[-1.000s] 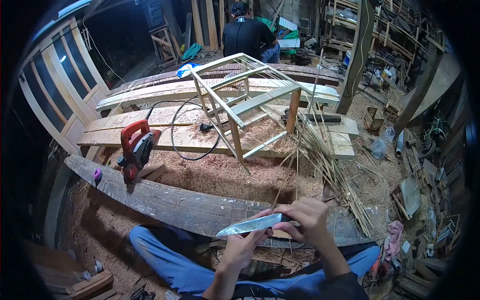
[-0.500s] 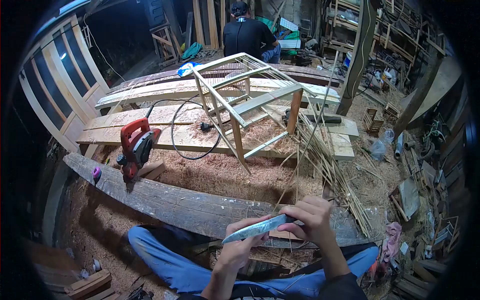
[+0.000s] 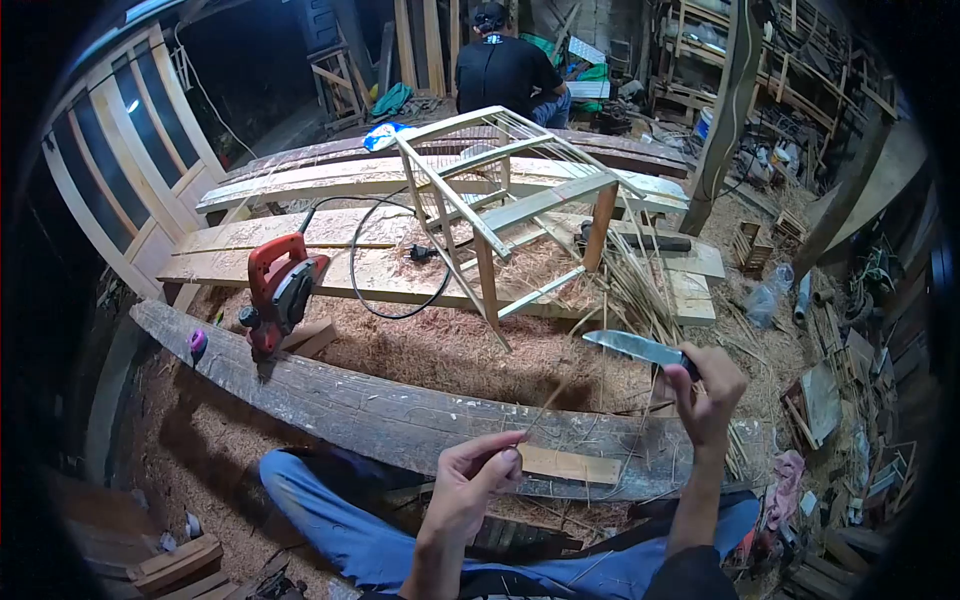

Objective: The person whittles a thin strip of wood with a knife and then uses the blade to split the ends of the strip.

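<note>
My right hand (image 3: 712,395) is closed round the dark handle of a knife (image 3: 636,347), raised at the right, its broad blade pointing left. Lower and further left, my left hand (image 3: 472,485) pinches a thin bamboo strip (image 3: 549,404) that slants up and away to the right. Blade and strip are apart. Beneath the hands lies a weathered plank (image 3: 340,400) across the front of my legs, with a short pale piece of wood (image 3: 570,465) on it. Beyond the knife, a bundle of thin strips (image 3: 640,290) leans over the boards.
A slatted wooden frame (image 3: 550,198) stands on long boards (image 3: 350,265) strewn with shavings. A red electric planer (image 3: 283,285) rests at the plank's left, near a purple round item (image 3: 197,341). A post (image 3: 722,130) rises at right. Another person (image 3: 505,75) sits behind, back turned.
My right hand has swung the knife up and right, away from my left hand, where the blade had been across it. The left hand stays low, fingers pinched on the strip.
</note>
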The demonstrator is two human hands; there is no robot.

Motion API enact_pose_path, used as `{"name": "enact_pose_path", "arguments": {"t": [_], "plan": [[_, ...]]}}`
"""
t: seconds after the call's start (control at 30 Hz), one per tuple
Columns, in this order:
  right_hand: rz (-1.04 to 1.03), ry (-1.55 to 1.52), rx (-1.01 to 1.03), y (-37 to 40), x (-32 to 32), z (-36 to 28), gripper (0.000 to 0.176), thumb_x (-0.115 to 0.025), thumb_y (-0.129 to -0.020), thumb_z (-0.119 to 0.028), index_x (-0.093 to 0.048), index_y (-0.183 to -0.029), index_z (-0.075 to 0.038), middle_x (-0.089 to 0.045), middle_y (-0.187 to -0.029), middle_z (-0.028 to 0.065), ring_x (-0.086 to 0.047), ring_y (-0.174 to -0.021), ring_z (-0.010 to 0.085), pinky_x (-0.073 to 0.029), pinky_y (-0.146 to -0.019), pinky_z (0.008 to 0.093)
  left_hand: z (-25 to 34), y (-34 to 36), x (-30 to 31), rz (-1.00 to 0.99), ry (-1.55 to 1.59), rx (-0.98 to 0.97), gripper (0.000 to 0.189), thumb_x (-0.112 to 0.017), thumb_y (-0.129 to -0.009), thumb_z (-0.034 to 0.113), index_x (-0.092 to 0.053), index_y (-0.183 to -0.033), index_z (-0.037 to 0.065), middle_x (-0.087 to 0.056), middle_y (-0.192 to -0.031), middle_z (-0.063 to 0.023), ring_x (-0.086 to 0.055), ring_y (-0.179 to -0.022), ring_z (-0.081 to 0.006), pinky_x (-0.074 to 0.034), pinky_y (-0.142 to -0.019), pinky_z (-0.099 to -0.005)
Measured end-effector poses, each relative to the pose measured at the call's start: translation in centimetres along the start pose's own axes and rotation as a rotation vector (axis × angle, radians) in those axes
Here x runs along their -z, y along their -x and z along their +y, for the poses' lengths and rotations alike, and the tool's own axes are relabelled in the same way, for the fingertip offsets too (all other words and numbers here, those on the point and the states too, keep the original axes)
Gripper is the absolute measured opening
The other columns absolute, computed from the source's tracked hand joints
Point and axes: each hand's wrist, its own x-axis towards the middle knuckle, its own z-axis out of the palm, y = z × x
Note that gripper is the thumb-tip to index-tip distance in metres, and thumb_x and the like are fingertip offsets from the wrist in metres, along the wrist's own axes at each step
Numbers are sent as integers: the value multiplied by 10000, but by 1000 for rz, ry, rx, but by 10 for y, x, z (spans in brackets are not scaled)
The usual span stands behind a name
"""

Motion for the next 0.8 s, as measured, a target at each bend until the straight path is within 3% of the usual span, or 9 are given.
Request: {"name": "enact_pose_path", "arguments": {"t": [0.07, 0.4, 0.53, 0.8], "plan": [[-55, 69, -56, 0, 5, -6, 359, -726, -904, -447, -718, -900, -88, -592, -676, 69, -579, -611, 270, -422, -565, 392, -4, -4, 2, 13, 2, 19, 361, -652, -994, 88, -625, -1338, -21, -653, -840, -43, -499, -691, -39, -349, -565, -195], [-77, -164, -18, 10, -19, -40, 363, -728, -908, -436, -709, -898, -74, -590, -666, 67, -584, -577, 264, -423, -537, 379, -10, -12, -7, 65, 122, 42, 331, -613, -998, 76, -613, -1311, -33, -630, -872, -61, -443, -618, -55, -335, -534, -206], [-280, -240, 115, 13, -24, -60, 370, -796, -815, -450, -713, -893, -97, -597, -670, 28, -577, -575, 209, -412, -513, 353, -20, -14, -4, 4, 135, -3, 370, -624, -1014, 97, -596, -1361, -28, -673, -955, -86, -433, -626, -49, -340, -529, -215], [-295, -313, 178, 22, -39, -71, 381, -801, -797, -451, -710, -914, -100, -612, -664, 23, -568, -558, 226, -400, -513, 356, -32, -8, -5, -42, 170, 54, 466, -673, -992, 129, -557, -1416, -30, -663, -944, -63, -423, -667, -50, -302, -575, -200]]}}
